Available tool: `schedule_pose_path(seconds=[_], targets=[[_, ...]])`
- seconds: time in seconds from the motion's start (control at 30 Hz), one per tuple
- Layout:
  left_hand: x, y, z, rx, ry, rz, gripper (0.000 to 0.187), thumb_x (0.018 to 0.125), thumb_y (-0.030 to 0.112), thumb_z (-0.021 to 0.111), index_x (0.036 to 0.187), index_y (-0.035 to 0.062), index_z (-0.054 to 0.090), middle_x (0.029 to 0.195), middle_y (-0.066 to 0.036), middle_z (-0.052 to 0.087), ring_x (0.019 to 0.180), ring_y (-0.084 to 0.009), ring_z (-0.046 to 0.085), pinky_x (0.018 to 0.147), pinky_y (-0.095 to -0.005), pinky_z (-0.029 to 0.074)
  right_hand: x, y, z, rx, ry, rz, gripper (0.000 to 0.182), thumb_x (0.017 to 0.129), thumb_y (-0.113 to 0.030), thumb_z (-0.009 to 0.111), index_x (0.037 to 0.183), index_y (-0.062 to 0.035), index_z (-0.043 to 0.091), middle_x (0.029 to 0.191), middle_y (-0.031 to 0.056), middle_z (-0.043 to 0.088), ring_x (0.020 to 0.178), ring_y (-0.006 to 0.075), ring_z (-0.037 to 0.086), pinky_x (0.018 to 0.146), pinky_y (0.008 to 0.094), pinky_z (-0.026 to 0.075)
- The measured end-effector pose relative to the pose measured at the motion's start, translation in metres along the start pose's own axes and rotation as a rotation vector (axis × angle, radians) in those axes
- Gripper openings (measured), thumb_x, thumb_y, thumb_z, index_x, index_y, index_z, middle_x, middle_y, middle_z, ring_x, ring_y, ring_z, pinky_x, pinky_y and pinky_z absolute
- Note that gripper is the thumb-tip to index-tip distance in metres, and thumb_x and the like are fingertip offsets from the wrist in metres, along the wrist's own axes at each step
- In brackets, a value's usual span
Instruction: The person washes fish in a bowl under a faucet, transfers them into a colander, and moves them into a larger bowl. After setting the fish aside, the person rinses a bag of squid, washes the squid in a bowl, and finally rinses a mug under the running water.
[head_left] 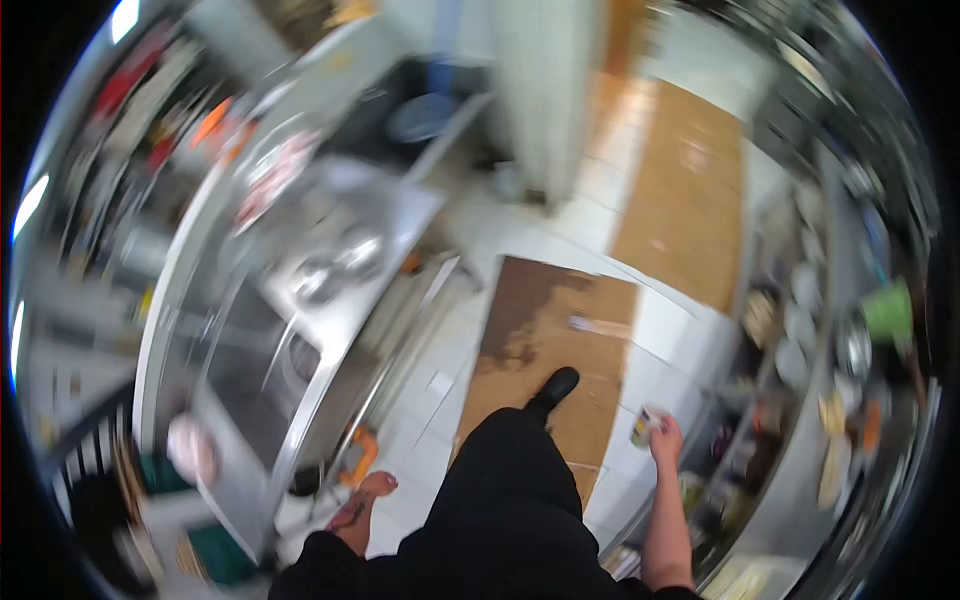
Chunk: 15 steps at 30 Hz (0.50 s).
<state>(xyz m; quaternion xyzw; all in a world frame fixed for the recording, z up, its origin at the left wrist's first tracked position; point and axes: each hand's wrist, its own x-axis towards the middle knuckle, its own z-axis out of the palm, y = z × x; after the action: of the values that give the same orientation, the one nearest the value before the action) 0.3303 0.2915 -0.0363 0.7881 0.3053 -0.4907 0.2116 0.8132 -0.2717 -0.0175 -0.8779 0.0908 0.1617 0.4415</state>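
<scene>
Low on the right, my right hand (665,438) is closed around a small jar (641,430) with a light lid, held above the white floor tiles. My left hand (377,485) hangs at the lower left, below the metal sink counter and near an orange object (359,456); its fingers are blurred and too small to read. Between the hands, my legs in black stand over a brown cardboard sheet (590,375) with a dark wet stain, and one black shoe (558,388) shows on it.
A steel sink counter (330,365) with metal bowls (358,250) runs along the left. Shelves with stacked white bowls (792,363) and a green container (887,312) line the right. Another cardboard sheet (685,200) lies farther ahead on the tiles.
</scene>
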Motion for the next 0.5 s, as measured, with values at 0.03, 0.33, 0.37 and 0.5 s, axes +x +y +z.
schedule_pose_path(seconds=[0.03, 0.33, 0.37, 0.5], targets=[[-0.022, -0.024, 0.041, -0.087, 0.140, 0.100, 0.041, 0.089, 0.034, 0.047, 0.105, 0.0035, 0.070, 0.104, -0.019, 0.070, 0.098, -0.0335, 0.067, 0.088, -0.0443, 0.053, -0.026, -0.052, -0.002, -0.266, -0.051, 0.055, 0.034, 0.079, -0.003, 0.060, 0.113, -0.0015, 0.064, 0.098, 0.0127, 0.072, 0.089, 0.0205, 0.069, 0.080, 0.0332, 0.054], [-0.104, 0.018, 0.012, -1.347, 0.711, 0.307, 0.023, 0.099, 0.012, 0.058, 0.115, -0.0018, 0.066, 0.098, -0.007, 0.072, 0.086, -0.0130, 0.066, 0.079, -0.0272, 0.053, -0.124, -0.126, 0.158, 0.315, -0.445, -0.071, 0.012, 0.092, -0.010, 0.066, 0.100, -0.0033, 0.060, 0.072, 0.0053, 0.063, 0.056, 0.0100, 0.058, 0.050, 0.0250, 0.047], [-0.118, 0.030, -0.036, -1.494, 0.676, 0.352, 0.025, 0.099, 0.014, 0.058, 0.118, -0.0013, 0.065, 0.100, -0.007, 0.071, 0.088, -0.0127, 0.065, 0.082, -0.0269, 0.052, -0.140, -0.169, 0.178, 0.300, -0.452, -0.085, 0.012, 0.092, -0.010, 0.066, 0.100, -0.0033, 0.060, 0.072, 0.0053, 0.063, 0.056, 0.0100, 0.058, 0.050, 0.0250, 0.047], [-0.134, 0.026, -0.175, -1.625, 0.665, 0.723, 0.036, 0.102, 0.021, 0.056, 0.134, 0.0038, 0.056, 0.115, -0.008, 0.067, 0.104, -0.0157, 0.063, 0.093, -0.0308, 0.050, -0.204, -0.340, 0.278, 0.321, -0.747, -0.296, 0.010, 0.097, -0.014, 0.062, 0.097, -0.0041, 0.059, 0.071, 0.0019, 0.061, 0.060, 0.0075, 0.057, 0.054, 0.0222, 0.046]])
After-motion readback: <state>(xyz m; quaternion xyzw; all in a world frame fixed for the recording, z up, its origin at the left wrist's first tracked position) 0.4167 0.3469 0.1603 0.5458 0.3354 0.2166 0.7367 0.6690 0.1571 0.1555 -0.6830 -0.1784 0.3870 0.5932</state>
